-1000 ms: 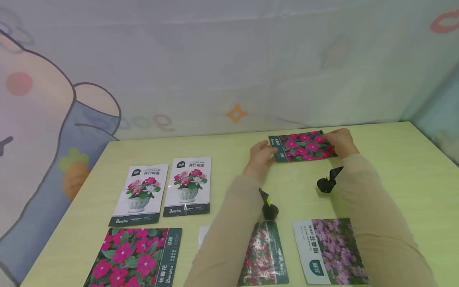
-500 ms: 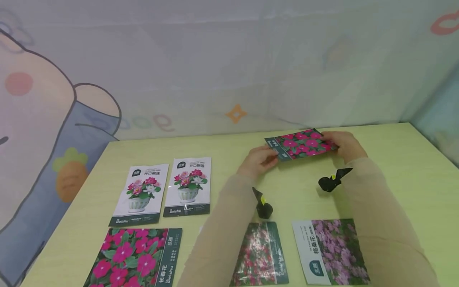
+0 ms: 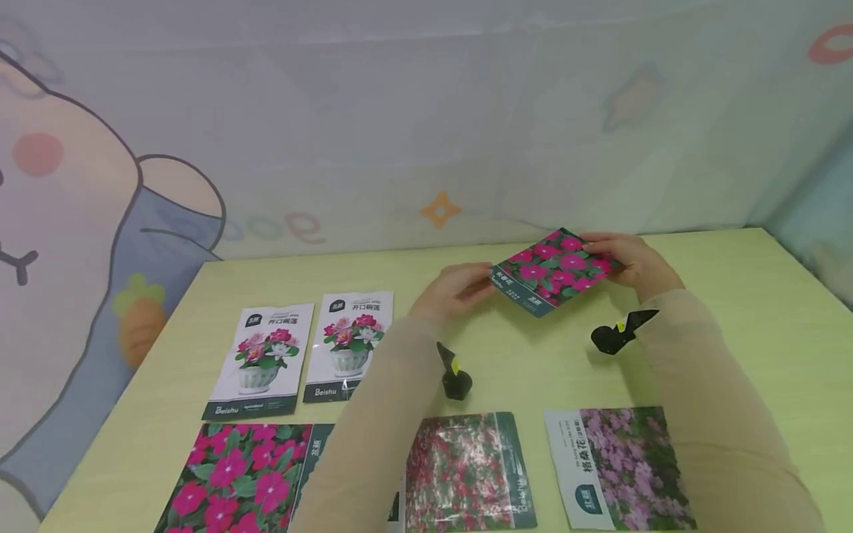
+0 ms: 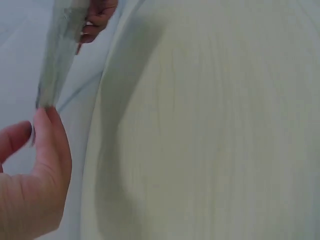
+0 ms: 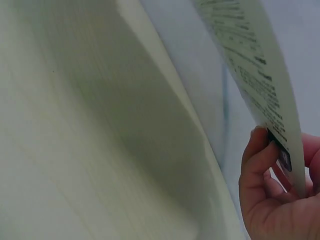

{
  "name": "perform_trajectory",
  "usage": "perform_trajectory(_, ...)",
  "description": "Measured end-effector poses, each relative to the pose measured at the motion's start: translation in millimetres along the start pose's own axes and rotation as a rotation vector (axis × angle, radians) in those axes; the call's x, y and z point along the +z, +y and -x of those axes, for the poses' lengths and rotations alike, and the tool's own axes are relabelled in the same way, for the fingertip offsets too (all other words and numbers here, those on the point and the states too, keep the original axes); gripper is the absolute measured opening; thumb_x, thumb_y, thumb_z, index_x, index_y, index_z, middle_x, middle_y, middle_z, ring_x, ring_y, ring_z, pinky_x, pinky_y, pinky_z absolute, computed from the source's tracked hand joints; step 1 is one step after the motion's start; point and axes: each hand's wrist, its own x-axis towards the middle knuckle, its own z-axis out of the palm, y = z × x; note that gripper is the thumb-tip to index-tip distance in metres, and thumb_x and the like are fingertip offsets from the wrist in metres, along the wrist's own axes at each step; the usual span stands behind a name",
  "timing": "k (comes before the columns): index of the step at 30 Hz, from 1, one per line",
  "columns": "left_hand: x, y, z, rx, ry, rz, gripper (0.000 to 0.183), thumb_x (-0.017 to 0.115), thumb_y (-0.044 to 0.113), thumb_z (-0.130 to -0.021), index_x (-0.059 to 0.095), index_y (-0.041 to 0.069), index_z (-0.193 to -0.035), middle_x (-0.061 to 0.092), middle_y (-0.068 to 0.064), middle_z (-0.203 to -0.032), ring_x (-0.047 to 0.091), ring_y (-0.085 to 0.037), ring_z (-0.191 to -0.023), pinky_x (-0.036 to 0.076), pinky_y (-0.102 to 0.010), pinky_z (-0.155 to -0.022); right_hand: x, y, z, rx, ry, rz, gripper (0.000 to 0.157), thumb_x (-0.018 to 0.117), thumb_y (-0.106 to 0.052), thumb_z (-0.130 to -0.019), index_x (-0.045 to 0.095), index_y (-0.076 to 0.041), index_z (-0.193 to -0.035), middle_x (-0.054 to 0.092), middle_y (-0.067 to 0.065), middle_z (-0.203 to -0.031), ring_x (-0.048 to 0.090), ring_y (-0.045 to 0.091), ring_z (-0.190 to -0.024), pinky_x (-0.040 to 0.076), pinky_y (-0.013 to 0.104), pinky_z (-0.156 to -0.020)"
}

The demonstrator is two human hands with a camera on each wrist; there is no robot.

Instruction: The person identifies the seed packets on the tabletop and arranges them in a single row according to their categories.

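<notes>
A seed packet [image 3: 553, 270] with magenta flowers and a dark green end band is held tilted above the far part of the table. My right hand [image 3: 629, 263] grips its right end, and the right wrist view shows fingers curled on the printed back of the packet [image 5: 260, 75]. At the packet's left corner is my left hand [image 3: 456, 289]. In the left wrist view, fairly straight fingertips touch the lower end of the packet [image 4: 57, 55], while the thumb stands apart from it.
Two white potted-flower packets [image 3: 258, 363] [image 3: 349, 344] lie at the left. In front lie a magenta-flower packet [image 3: 233, 474], a red-flower packet [image 3: 466, 474] and a purple-flower packet [image 3: 623, 466]. A printed curtain [image 3: 373, 133] hangs behind the table [image 3: 753, 296].
The packet has been lifted and turned, its left end swinging toward the person. My left hand has moved left and its hold has loosened to a touch at the corner. The right hand keeps its grip.
</notes>
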Motion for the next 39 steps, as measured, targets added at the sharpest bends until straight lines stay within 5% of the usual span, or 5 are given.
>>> perform_trajectory(5,0.1,13.3,5.7,-0.178,0.056,-0.025,0.034,0.053,0.002,-0.093,0.053,-0.005,-0.127,0.060,-0.011,-0.097,0.057,-0.012,-0.074,0.050,-0.018,-0.071,16.6,1,2,0.010,-0.096,0.022,0.032,0.053,0.002,-0.092,0.074,-0.017,-0.076,0.069,0.002,-0.079,0.066,0.016,-0.071,0.056,0.028,-0.064)
perform_trajectory(12,-1.3,26.8,14.3,-0.253,0.081,-0.036,0.036,0.054,0.001,-0.091,0.051,-0.009,-0.126,0.059,-0.011,-0.085,0.060,-0.015,-0.065,0.053,-0.021,-0.058,54.4,4,-1,0.007,-0.225,0.089,0.027,0.052,0.001,-0.093,0.073,-0.016,-0.086,0.068,0.005,-0.087,0.067,0.020,-0.078,0.056,0.033,-0.069)
perform_trajectory(22,-25.7,32.4,31.7,-0.260,0.012,-0.145,0.035,0.051,-0.001,-0.093,0.047,-0.011,-0.127,0.056,-0.020,-0.116,0.058,-0.018,-0.089,0.042,-0.035,-0.098,94.2,10,-6,-0.007,-0.344,0.186,0.027,0.049,0.002,-0.094,0.072,-0.012,-0.095,0.069,0.008,-0.089,0.067,0.021,-0.077,0.056,0.033,-0.067)
perform_trajectory(32,-50.9,30.8,46.5,-0.221,0.190,-0.145,0.026,0.053,0.001,-0.093,0.053,-0.006,-0.118,0.060,-0.005,-0.085,0.058,-0.011,-0.072,0.051,-0.018,-0.067,110.1,26,-5,0.007,-0.244,0.171,0.004,0.054,-0.005,-0.094,0.057,-0.005,-0.095,0.064,0.003,-0.078,0.063,0.014,-0.068,0.054,0.022,-0.064)
perform_trajectory(39,-63.6,30.6,57.4,-0.240,0.258,-0.185,0.005,0.053,0.002,-0.093,0.053,0.001,-0.098,0.057,-0.001,-0.078,0.053,-0.007,-0.064,0.043,-0.013,-0.053,129.5,39,-3,0.015,-0.265,0.209,0.014,0.050,0.002,-0.093,0.045,-0.004,-0.104,0.058,0.002,-0.081,0.058,0.012,-0.067,0.052,0.020,-0.061)
